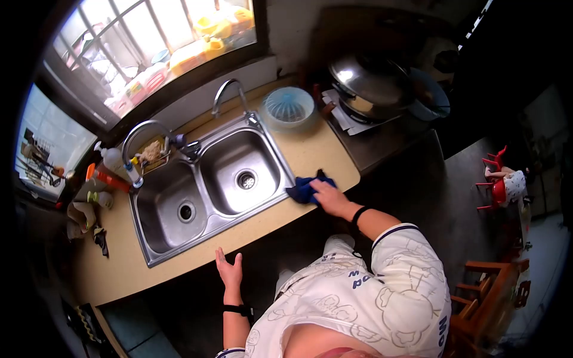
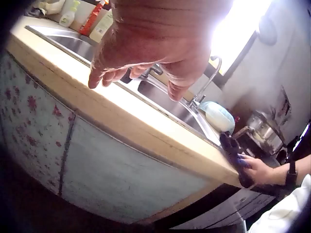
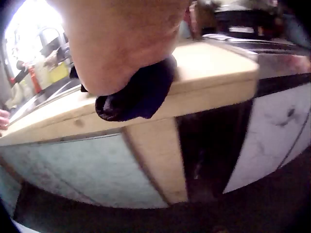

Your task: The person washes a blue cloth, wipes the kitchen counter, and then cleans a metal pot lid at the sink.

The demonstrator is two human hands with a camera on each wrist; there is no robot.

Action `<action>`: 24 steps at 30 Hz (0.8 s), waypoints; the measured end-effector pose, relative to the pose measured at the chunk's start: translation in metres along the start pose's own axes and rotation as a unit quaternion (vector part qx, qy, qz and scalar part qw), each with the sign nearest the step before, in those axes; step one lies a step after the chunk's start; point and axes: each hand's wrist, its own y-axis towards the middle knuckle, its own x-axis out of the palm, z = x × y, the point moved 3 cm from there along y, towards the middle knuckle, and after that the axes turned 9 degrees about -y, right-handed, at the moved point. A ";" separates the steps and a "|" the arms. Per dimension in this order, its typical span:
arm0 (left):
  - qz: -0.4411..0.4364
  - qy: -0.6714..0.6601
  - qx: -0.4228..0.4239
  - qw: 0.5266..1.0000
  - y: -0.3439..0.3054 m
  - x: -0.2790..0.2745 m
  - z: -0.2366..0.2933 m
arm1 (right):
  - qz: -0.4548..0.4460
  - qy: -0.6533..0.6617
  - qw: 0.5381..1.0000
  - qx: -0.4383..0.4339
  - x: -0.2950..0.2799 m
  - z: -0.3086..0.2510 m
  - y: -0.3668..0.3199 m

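A dark blue cloth [image 1: 307, 188] lies bunched on the countertop by the right end of the sink. My right hand [image 1: 330, 198] grips it against the counter's front edge. In the right wrist view a fold of the cloth [image 3: 141, 94] hangs over that edge, and the hand's back hides the fingers. My left hand [image 1: 230, 271] holds nothing; it hovers near the counter's front edge, before the double sink [image 1: 207, 218], thumb spread from the fingers. From the left wrist, the left hand's fingers [image 2: 99, 75] show relaxed above the counter.
Two curved taps [image 1: 230, 89] rise behind the steel basins. A blue basket [image 1: 288, 107] stands back right, beside a lidded wok [image 1: 370, 83] on the stove. Bottles [image 1: 110, 178] crowd the left end. A red chair [image 1: 498, 191] and wooden chair [image 1: 477, 292] are off to the right.
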 end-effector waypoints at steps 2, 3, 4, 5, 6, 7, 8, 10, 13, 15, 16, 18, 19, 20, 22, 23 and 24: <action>0.017 -0.003 -0.005 1.000 -0.001 0.027 0.017 | -0.022 0.029 0.986 0.165 -0.017 0.076 -0.019; 0.018 -0.002 -0.006 1.000 -0.001 0.043 0.025 | -0.038 0.103 0.949 0.296 -0.026 0.113 -0.028; 0.022 0.000 -0.008 1.000 0.001 0.059 0.034 | 0.024 -0.018 0.982 0.185 -0.030 0.140 -0.041; 0.026 0.001 -0.012 1.000 0.002 0.077 0.045 | 0.084 -0.138 0.985 0.066 -0.028 0.166 -0.053; 0.028 0.013 -0.017 0.999 0.000 0.093 0.061 | 0.125 -0.140 0.978 0.094 -0.020 0.196 -0.058; 0.030 0.012 -0.024 0.999 -0.003 0.112 0.075 | 0.121 -0.137 0.979 0.089 -0.031 0.221 -0.059; 0.024 0.015 -0.014 1.000 -0.005 0.128 0.087 | -0.025 -0.140 0.964 0.223 -0.036 0.257 -0.059; 0.016 0.037 0.001 0.999 -0.012 0.156 0.112 | -0.092 -0.113 0.913 0.380 -0.014 0.342 -0.077; 0.023 0.048 -0.011 0.999 -0.031 0.180 0.161 | -0.008 -0.091 0.906 0.413 -0.003 0.399 -0.095; 0.030 0.045 -0.025 0.998 -0.043 0.191 0.172 | -0.058 -0.023 0.914 0.400 0.005 0.377 -0.085; 0.036 0.037 -0.030 0.998 -0.048 0.195 0.177 | -0.015 -0.002 0.942 0.336 -0.009 0.343 -0.072; 0.038 0.036 -0.034 0.998 -0.056 0.202 0.182 | 0.127 0.027 0.980 0.152 -0.001 0.274 -0.054; 0.039 0.030 -0.029 0.998 -0.059 0.204 0.184 | 0.066 0.073 0.992 0.084 -0.035 0.233 -0.039; 0.037 0.037 -0.024 0.998 -0.060 0.205 0.188 | 0.050 0.054 0.997 0.016 -0.035 0.203 -0.032; 0.036 0.043 -0.016 0.998 -0.059 0.208 0.195 | 0.057 0.029 0.995 -0.071 -0.023 0.180 -0.028; 0.033 0.048 -0.006 0.998 -0.060 0.208 0.196 | 0.079 0.025 0.993 -0.088 -0.013 0.179 -0.030; 0.030 0.052 -0.002 0.998 -0.060 0.205 0.198 | 0.083 0.054 0.993 -0.071 -0.011 0.188 -0.033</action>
